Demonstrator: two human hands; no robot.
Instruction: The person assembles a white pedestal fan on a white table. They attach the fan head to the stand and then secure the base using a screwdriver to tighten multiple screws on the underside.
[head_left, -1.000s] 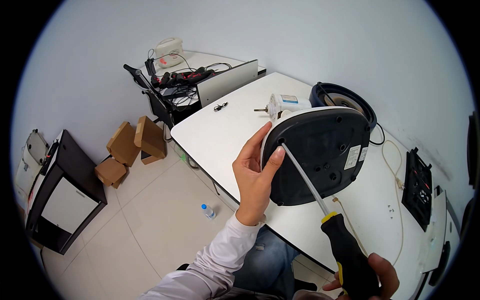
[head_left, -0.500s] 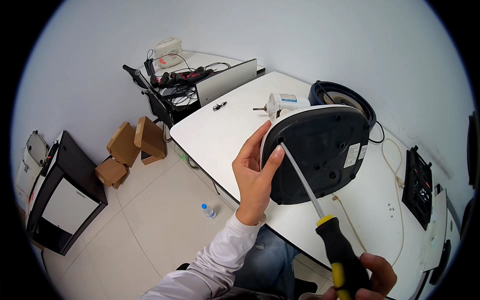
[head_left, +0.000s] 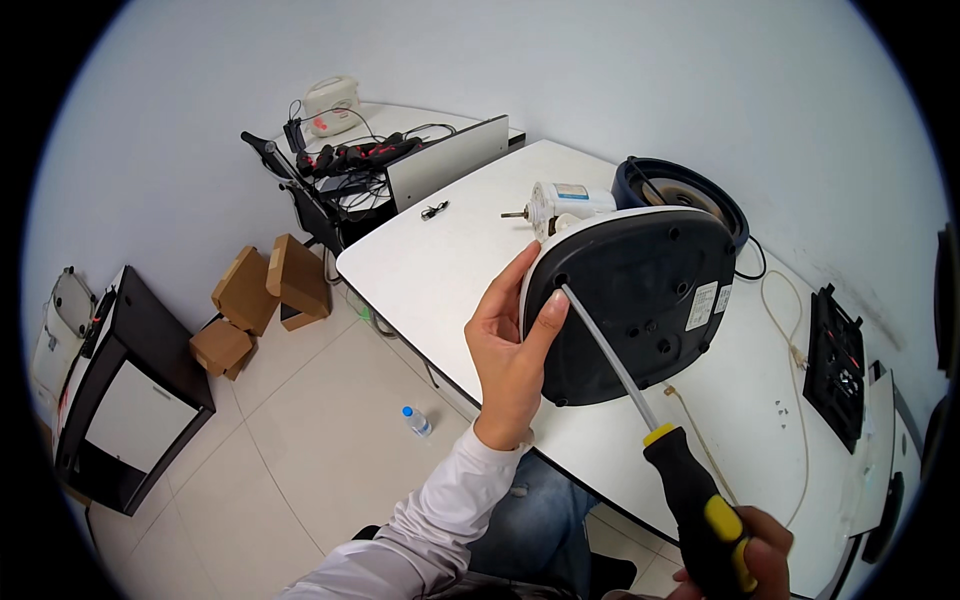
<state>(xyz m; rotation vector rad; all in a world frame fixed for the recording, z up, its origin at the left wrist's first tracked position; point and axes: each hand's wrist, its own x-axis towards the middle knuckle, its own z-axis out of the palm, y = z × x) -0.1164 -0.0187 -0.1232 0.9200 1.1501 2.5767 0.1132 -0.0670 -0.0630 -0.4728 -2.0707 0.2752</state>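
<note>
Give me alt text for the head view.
A person's right grip holds a black-and-yellow screwdriver, its tip at a hole in a black base that the left grip holds over a white table.

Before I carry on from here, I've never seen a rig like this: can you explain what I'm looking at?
There is no machine here, only a person's two bare hands. The wide, curved view comes from a camera worn on the head, looking down, so picture left is the person's left.

The left hand grips the edge of a white base whose black underside is turned toward the camera. The right hand holds a black-and-yellow screwdriver. Its tip is at a hole near the left thumb; whether it is seated in a screw is too small to tell.

Behind the base show a white motor-like part and a dark blue round part. On the white table lie a black tool case and some tiny pieces.
</note>
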